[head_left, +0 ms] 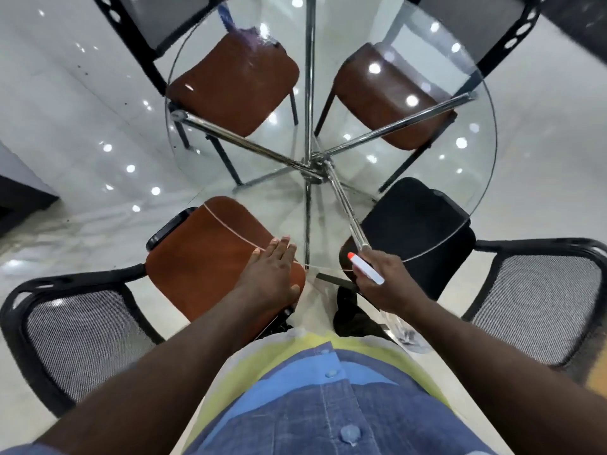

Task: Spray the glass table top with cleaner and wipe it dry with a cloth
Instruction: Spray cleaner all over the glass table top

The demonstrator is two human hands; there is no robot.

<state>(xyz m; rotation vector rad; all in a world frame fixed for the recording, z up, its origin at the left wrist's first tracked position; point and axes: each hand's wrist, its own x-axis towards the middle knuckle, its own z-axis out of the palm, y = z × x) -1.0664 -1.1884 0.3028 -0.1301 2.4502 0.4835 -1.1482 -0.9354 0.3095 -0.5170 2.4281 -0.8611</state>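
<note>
Bright overhead lighting; ceiling-lamp glare spots on glass table top (377,133) and floor (82,110); strong fisheye edge distortion

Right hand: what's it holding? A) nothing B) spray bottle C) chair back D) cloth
B: the right hand grips a bottle with a white spray head and an orange nozzle, at the near edge of the glass.

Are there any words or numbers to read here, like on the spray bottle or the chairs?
None: no words, numbers or signs can be read anywhere.
The spray bottle in the right hand shows only a white top and an orange tip; no label is in view.
The chairs, glass table top and shirt carry no writing.
</note>
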